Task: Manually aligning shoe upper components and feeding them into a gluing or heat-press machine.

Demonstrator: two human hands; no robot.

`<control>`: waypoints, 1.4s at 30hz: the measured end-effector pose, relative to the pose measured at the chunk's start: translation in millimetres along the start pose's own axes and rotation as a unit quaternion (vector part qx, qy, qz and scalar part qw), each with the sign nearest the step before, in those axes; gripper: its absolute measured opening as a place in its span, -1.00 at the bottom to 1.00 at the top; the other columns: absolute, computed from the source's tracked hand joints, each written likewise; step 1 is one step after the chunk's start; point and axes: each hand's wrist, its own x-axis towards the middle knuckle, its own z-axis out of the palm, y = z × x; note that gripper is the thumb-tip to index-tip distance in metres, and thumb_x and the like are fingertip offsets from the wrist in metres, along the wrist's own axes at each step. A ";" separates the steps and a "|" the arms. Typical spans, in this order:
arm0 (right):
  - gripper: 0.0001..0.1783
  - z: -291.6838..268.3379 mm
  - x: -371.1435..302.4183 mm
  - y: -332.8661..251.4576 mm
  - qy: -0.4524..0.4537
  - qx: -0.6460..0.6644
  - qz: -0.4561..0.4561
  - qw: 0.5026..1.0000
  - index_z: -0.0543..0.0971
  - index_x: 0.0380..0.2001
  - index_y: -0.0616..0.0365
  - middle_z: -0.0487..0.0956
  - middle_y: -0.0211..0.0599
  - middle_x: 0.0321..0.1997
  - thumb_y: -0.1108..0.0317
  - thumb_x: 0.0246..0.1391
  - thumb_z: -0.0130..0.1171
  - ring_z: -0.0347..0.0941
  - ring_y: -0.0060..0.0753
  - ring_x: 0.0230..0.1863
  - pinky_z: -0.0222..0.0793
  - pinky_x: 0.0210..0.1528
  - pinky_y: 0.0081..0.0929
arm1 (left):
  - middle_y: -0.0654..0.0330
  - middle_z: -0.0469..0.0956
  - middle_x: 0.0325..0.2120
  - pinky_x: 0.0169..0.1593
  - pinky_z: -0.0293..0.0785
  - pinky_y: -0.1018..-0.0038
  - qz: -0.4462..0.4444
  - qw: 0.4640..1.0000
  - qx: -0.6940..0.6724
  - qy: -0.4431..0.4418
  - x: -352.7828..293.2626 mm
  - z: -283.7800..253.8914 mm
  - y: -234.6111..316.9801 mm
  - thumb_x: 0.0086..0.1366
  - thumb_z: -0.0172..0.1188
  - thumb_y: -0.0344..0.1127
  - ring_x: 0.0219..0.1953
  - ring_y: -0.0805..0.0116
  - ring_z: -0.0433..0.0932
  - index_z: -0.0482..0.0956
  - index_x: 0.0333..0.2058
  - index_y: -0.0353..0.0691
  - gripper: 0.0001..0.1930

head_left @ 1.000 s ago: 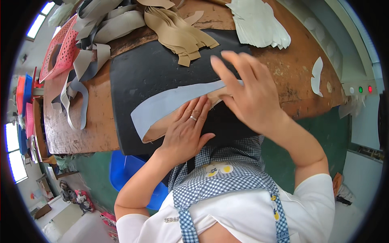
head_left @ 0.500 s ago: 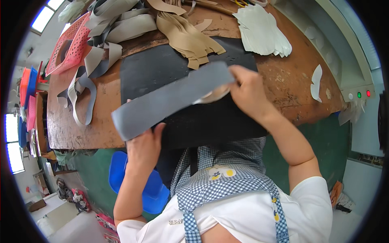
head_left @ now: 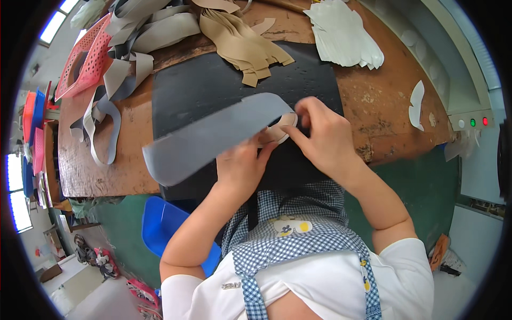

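A wide grey strip [head_left: 208, 133], soft like leather or fabric, is bent into a loop over a black mat [head_left: 184, 85]. Its paler beige side shows at the right-hand bend. My left hand [head_left: 240, 165] is closed on the strip's beige part below the bend, thumb on top; its other fingers are partly hidden behind the grey band. My right hand [head_left: 328, 136] is at the right end of the loop, thumb against the beige edge and fingers curled, slightly blurred. The left end of the loop extends freely past my left hand.
Tan strips [head_left: 240, 42] lie in a bundle on the mat's far edge. White cut pieces [head_left: 344, 37] are stacked far right, one piece [head_left: 416, 106] apart. Grey strips [head_left: 165, 32] pile beside a pink basket [head_left: 88, 61] on the wooden table [head_left: 128, 170]. A blue stool [head_left: 160, 224] stands below.
My left hand has moved right from the strip's left end to the beige part near its right end. My right hand has dropped slightly, and the strip's right end now curves round.
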 end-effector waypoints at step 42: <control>-0.60 44.8 -9.1 -29.7 0.021 0.111 -0.055 0.992 0.54 -0.10 0.28 0.53 -0.13 -0.18 0.47 -0.07 0.36 0.51 0.00 -0.17 0.50 -0.17 -0.25 | -0.03 0.59 -0.05 0.03 0.51 0.26 -0.023 0.988 -0.140 0.058 -31.1 -23.7 -24.6 0.22 0.16 -0.65 -0.03 0.00 0.59 0.56 -0.09 -0.37 -0.73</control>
